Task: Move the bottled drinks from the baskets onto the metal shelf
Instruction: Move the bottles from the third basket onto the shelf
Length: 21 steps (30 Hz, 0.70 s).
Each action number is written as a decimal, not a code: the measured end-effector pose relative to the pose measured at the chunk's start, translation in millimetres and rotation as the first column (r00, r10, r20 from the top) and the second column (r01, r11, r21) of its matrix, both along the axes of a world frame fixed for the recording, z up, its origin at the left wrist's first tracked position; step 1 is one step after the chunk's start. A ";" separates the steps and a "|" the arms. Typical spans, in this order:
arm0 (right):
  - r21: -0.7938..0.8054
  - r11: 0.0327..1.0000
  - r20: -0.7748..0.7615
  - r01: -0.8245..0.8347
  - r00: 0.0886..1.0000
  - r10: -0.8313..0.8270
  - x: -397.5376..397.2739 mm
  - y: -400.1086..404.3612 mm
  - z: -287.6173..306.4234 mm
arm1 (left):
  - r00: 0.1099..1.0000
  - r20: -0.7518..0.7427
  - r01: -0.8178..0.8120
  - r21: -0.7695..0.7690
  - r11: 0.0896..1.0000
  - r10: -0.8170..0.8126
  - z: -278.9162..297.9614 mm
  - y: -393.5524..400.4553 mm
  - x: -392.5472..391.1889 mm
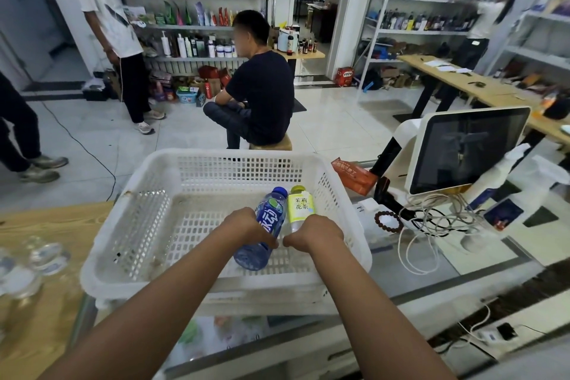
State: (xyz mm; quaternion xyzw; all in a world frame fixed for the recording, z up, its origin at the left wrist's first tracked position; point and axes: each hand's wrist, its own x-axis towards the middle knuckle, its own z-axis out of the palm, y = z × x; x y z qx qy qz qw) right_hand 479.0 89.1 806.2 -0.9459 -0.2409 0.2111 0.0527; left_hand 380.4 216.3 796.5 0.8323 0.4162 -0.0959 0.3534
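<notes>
Our left hand (246,227) grips the blue bottle (262,231); our right hand (314,233) grips the yellow-capped bottle (299,208).
Pickup step, frame centre: next we lift both clear of the white basket (129,244).

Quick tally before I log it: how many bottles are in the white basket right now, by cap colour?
Blue-capped bottle, held by the left hand: 1
Yellow-capped bottle, held by the right hand: 1
Total in the white basket: 2
</notes>
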 end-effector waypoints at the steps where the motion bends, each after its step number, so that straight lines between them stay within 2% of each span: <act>1: 0.009 1.000 -0.027 0.002 1.000 -0.001 0.8 0.1 -1.5 | 1.000 -0.019 0.016 0.008 1.000 -0.016 0.4 -2.4 0.7; 6: 0.152 0.978 -0.227 0.144 0.968 -0.107 4.7 -1.4 -3.0 | 0.999 0.021 -0.040 -0.005 0.999 0.040 7.0 -5.2 1.7; 9: 0.249 0.944 -0.259 0.215 0.954 -0.149 2.0 -4.8 0.2 | 0.987 0.068 -0.140 -0.121 0.983 0.149 12.3 -2.0 -0.1; 11: 0.324 0.912 -0.266 0.252 0.949 -0.168 -1.2 -7.8 7.2 | 0.973 0.133 -0.174 -0.124 0.977 0.190 17.5 -5.0 -0.1; 16: 0.459 0.850 -0.231 0.259 0.958 -0.168 -7.4 -12.6 33.7 | 0.937 0.284 -0.218 0.017 0.976 0.204 45.7 -16.3 -3.7; 21: 0.651 0.713 -0.174 0.260 0.966 -0.193 -11.6 -25.5 62.9 | 0.864 0.488 -0.217 0.141 0.966 0.123 81.2 -28.1 -10.8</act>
